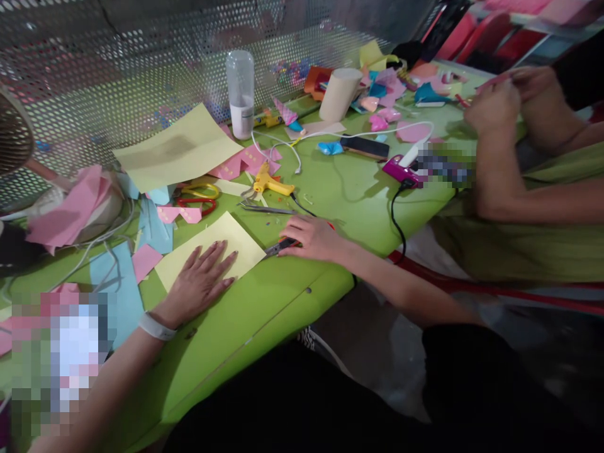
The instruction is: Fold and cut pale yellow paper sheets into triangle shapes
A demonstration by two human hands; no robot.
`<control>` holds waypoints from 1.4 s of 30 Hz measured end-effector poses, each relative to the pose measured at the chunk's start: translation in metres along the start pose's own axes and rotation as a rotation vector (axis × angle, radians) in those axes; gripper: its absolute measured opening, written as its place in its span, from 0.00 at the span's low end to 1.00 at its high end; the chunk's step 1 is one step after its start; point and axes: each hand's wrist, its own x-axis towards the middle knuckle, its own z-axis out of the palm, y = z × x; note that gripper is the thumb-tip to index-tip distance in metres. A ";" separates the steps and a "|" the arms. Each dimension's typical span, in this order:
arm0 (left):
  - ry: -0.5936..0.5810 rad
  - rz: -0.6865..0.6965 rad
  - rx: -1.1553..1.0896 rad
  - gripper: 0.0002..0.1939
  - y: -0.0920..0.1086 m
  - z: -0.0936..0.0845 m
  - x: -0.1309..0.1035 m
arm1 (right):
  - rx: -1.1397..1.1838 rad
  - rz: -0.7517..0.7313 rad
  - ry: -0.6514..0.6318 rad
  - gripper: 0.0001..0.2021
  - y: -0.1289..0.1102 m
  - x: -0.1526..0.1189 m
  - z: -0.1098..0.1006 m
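My left hand (201,277) lies with spread fingers on a pale yellow sheet of paper (226,236), pressing it to the green table. At the sheet's right corner, my right hand (314,238) is closed over a pair of pliers (283,245) with dark and orange-red handles. The pliers' jaws point left and meet the paper's corner; part of the handles is hidden under my fingers. Metal tweezers (267,208) lie just beyond. A yellow hot glue gun (271,182) stands behind them, and scissors with red and yellow handles (198,200) lie left of it.
A larger yellow sheet (179,148) leans near the perforated metal screen (141,69). Behind are a clear bottle (241,94), a cardboard tube (340,94) and a phone (365,147). A purple socket (401,171) with cables sits by another person's hands (500,104) at right.
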 end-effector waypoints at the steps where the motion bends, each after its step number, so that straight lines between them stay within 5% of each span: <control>1: -0.002 -0.001 -0.001 0.30 0.000 0.000 0.000 | 0.002 -0.004 -0.008 0.20 -0.001 0.001 0.000; 6: -0.016 -0.007 -0.009 0.30 0.001 -0.002 0.001 | 0.051 -0.079 -0.039 0.15 -0.004 0.000 -0.004; 24: -0.032 -0.015 0.005 0.30 0.003 -0.003 0.001 | 0.125 -0.121 0.174 0.11 -0.013 -0.009 0.011; 42: -0.063 -0.069 -0.022 0.31 0.013 -0.003 0.009 | 0.117 -0.100 0.119 0.12 -0.024 -0.006 0.010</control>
